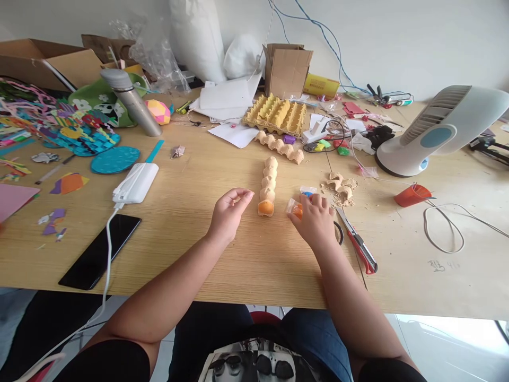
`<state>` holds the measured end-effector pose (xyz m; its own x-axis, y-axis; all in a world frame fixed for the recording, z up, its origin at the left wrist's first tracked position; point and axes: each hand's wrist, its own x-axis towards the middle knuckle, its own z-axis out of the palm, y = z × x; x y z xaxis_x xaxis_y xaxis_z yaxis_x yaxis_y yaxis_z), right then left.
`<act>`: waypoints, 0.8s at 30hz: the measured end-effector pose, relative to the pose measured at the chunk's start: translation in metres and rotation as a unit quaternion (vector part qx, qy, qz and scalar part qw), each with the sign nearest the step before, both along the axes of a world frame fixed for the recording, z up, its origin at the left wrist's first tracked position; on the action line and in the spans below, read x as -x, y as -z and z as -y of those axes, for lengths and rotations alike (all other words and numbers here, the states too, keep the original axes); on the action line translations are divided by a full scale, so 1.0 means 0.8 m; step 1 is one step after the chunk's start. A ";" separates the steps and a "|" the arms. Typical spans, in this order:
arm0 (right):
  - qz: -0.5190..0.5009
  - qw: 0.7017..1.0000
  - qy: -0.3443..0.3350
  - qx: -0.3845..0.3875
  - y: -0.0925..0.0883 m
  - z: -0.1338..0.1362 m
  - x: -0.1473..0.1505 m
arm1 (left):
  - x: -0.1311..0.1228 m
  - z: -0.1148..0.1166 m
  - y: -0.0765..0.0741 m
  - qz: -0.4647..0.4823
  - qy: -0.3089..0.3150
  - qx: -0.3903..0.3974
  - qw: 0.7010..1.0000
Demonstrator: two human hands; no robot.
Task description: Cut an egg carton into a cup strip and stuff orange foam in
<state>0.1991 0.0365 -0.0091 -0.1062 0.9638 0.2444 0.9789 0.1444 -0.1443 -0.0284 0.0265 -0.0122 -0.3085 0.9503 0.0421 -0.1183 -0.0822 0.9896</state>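
Observation:
A strip of pale egg-carton cups (269,180) lies lengthwise in front of me, its nearest cup showing an orange face (265,207). Just left of it is my left hand (229,212), closed in a pinch; whatever may sit between thumb and forefinger is too small to tell. My right hand (317,220) lies over two small clear packets on the right, thumb and fingers apart. One packet has orange contents (296,209), the other blue contents (307,194). Beside that wrist, a black scissor handle (339,232) shows partly, next to a red utility knife (361,246).
Torn carton scraps (340,187) lie beyond my right hand. Another carton strip (279,147) and a yellow egg tray (276,114) are farther back. A white fan (433,132) and orange cup (412,195) stand right; a power bank (135,183) and phone (101,252) lie left.

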 end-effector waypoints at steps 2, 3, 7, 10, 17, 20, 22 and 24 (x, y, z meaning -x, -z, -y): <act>-0.029 0.999 -0.035 -0.023 -0.002 0.003 0.006 | 0.000 -0.001 0.000 0.014 -0.002 0.008 1.000; -0.040 0.997 -0.052 -0.026 -0.003 0.004 0.008 | 0.000 -0.002 0.001 0.023 0.000 0.013 1.000; -0.041 0.997 -0.059 -0.002 -0.003 0.003 0.005 | 0.002 -0.005 0.006 0.060 0.010 0.047 0.997; -0.014 0.998 -0.042 0.041 -0.001 -0.003 0.000 | 0.001 -0.005 0.007 0.069 0.012 0.055 0.996; -0.016 1.000 -0.010 0.016 0.006 -0.015 0.006 | -0.002 -0.004 0.006 0.082 0.008 0.053 0.995; -0.029 0.999 0.001 0.014 0.004 -0.019 0.001 | -0.002 -0.004 0.005 0.081 0.011 0.051 0.995; -0.037 0.999 0.011 0.016 0.001 -0.020 -0.003 | -0.002 -0.004 0.005 0.081 0.010 0.050 0.995; -0.038 0.999 0.020 0.020 -0.003 -0.022 -0.008 | -0.002 -0.004 0.005 0.080 0.006 0.050 0.995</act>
<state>0.2052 0.0541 -0.0065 -0.0499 0.9762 0.2109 0.9696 0.0979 -0.2241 -0.0265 0.0298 -0.0161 -0.2920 0.9510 -0.1020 -0.2763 0.0182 0.9609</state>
